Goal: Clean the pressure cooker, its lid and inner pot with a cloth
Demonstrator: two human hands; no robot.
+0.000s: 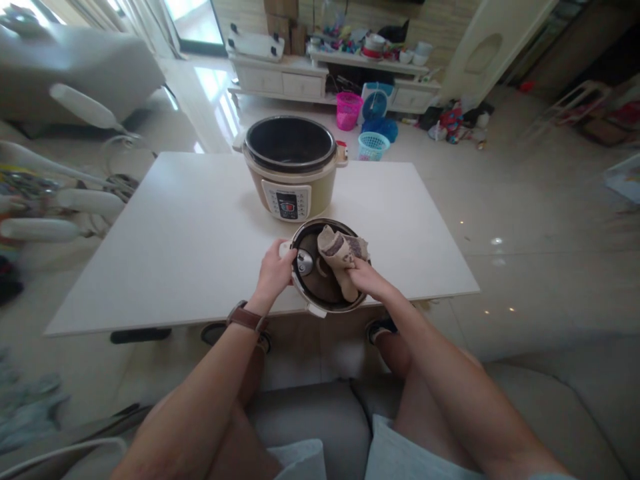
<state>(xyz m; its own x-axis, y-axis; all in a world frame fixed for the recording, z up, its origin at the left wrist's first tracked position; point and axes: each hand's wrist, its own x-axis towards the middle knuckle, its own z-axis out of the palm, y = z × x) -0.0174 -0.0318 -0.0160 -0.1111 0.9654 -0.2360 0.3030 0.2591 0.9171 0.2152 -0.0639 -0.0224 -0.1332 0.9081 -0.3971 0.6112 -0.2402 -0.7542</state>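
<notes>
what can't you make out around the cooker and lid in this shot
In the head view:
- Lettering on the electric cooker's control panel: too small and blurred.
- Bottom of its inner pot: lost in darkness behind the near rim.
- Right part of the lid: covered by the patterned cloth and right hand.
</notes>
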